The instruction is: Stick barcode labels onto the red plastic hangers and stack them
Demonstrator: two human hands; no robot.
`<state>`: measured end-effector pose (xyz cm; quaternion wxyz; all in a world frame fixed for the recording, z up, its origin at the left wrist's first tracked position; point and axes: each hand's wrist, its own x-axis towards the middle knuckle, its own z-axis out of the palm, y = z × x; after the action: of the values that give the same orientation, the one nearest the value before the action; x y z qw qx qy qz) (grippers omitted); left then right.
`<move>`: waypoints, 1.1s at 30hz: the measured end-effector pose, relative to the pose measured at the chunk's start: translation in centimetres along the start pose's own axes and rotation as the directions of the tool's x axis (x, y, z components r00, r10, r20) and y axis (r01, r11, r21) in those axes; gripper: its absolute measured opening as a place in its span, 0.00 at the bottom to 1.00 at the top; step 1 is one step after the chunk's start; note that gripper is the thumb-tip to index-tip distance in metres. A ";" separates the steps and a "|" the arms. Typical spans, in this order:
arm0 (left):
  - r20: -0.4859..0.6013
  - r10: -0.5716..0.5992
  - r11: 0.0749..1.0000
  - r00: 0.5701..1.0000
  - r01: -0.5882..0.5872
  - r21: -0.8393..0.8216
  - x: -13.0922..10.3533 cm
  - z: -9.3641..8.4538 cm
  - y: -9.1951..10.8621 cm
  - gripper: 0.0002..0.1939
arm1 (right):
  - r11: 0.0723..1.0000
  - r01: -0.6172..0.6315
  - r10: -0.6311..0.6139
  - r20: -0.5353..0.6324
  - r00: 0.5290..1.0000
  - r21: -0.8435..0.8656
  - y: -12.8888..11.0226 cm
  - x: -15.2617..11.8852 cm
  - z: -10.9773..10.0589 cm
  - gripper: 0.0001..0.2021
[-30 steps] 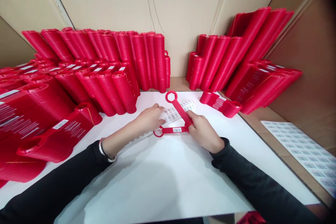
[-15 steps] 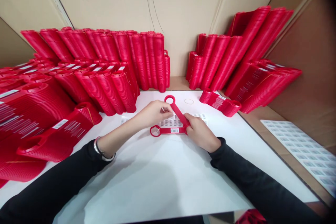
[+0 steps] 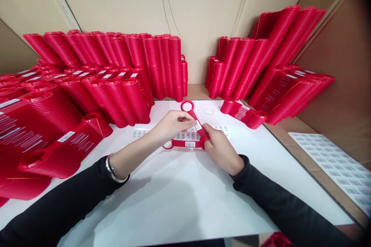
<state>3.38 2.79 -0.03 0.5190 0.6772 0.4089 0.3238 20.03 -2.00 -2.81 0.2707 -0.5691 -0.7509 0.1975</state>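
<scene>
My right hand (image 3: 222, 147) is closed around one end of a flat red plastic piece (image 3: 193, 115) with a ring at its far end. A white barcode label (image 3: 198, 125) lies against the bar of that piece. My left hand (image 3: 175, 124) pinches the label's edge between thumb and fingertips. Under my hands, a second red ringed piece (image 3: 179, 143) with its own barcode label lies across the table; my left wrist partly hides its left ring. Behind both is a sheet of barcode stickers (image 3: 140, 133), mostly covered.
Tall stacks of red pieces (image 3: 175, 69) line the left and back, and more stacks (image 3: 242, 69) stand at the right. A banded bundle (image 3: 243, 112) sits nearby beside a loose rubber band (image 3: 208, 112). Another sticker sheet (image 3: 333, 166) lies on the cardboard at far right.
My left hand has moved slightly right, bringing the label onto the held red piece. The lower red piece has shifted a little left. My right hand keeps its hold.
</scene>
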 end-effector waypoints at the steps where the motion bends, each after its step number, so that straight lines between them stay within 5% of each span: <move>1: -0.003 -0.001 1.000 1.000 0.001 -0.002 0.0 0.0 0.0 0.09 | 1.000 0.005 -0.005 -0.003 1.000 0.008 0.0 0.0 0.0 0.11; 12: -0.046 0.064 0.998 0.997 -0.062 0.024 -0.1 0.6 0.1 0.08 | 0.998 0.016 -0.015 -0.026 1.000 0.052 -0.6 -0.3 -0.1 0.11; 16: -0.095 0.209 0.958 0.973 -0.185 0.217 -0.9 1.3 0.2 0.08 | 0.996 0.014 -0.011 -0.037 0.999 0.088 -0.7 -0.4 -0.2 0.12; 18: -0.110 0.352 0.861 0.930 -0.275 0.428 -1.3 1.7 0.2 0.09 | 0.996 0.023 -0.018 -0.053 0.998 0.091 -0.8 -0.5 -0.2 0.12; 21: -0.034 0.557 0.563 0.829 -0.348 0.750 -1.6 1.8 0.0 0.11 | 0.994 0.045 -0.037 -0.080 0.996 0.097 -0.8 -0.6 -0.2 0.12; 23: 0.037 0.626 0.349 0.779 -0.322 0.880 -1.5 1.7 -0.1 0.14 | 0.993 0.062 -0.053 -0.086 0.995 0.105 -0.8 -0.6 -0.1 0.11; 26: 0.116 0.632 0.125 0.766 -0.248 0.960 -1.3 1.1 -0.1 0.18 | 0.989 0.084 -0.076 -0.072 0.995 0.125 -0.9 -0.8 0.0 0.12; 29: 0.109 0.626 0.045 0.773 -0.176 0.983 -1.2 0.4 0.3 0.25 | 0.987 0.076 -0.068 -0.056 0.996 0.142 -1.1 -0.9 0.1 0.12; 33: -0.004 0.621 0.115 0.784 -0.086 0.990 -1.0 -0.5 0.6 0.29 | 0.985 0.096 -0.089 -0.051 0.995 0.145 -1.3 -1.0 0.2 0.11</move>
<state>2.59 2.05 0.70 -0.2161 0.8355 0.4368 0.2539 19.13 -3.35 -2.37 0.3376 -0.5164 -0.7535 0.2270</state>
